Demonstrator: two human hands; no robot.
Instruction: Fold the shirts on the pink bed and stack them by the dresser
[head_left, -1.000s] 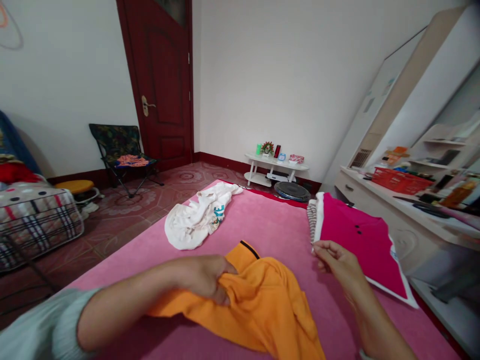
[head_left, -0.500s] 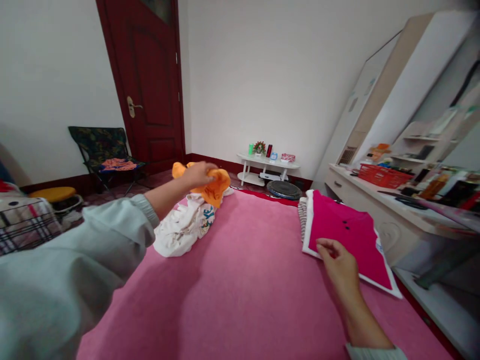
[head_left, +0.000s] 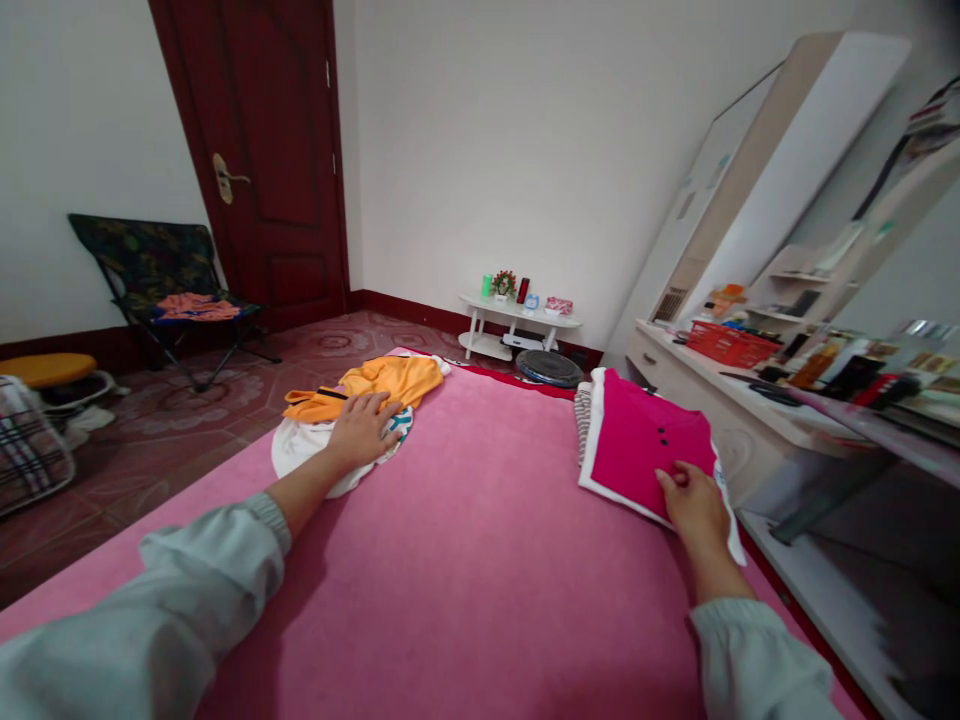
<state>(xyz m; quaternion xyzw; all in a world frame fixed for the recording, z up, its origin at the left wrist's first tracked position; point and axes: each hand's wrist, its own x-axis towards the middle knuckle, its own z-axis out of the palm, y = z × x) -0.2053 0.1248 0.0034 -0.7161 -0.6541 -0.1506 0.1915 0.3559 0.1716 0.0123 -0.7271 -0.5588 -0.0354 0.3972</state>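
Observation:
My left hand (head_left: pixel 363 428) lies flat with fingers spread on a pile at the far left of the pink bedspread (head_left: pixel 480 560). The pile is an orange garment (head_left: pixel 375 385) lying on a crumpled white garment (head_left: pixel 304 448). My right hand (head_left: pixel 694 503) rests on the near edge of a folded magenta shirt (head_left: pixel 645 440) with white trim, its fingers curled over the cloth. That shirt tops a small stack with a striped piece (head_left: pixel 583 420) under it at the bed's right edge.
A white dresser (head_left: pixel 750 400) with a red basket (head_left: pixel 724 345) and bottles runs along the right. A small white table (head_left: pixel 517 325) and a round dark disc (head_left: pixel 549 367) stand beyond the bed. A folding chair (head_left: pixel 161 285), a yellow stool (head_left: pixel 45 368) and a dark red door (head_left: pixel 262 160) are at left.
My left hand carried the orange garment from in front of me to the far left, dropped it on the white garment and now lies flat there. My right hand moved onto the magenta shirt.

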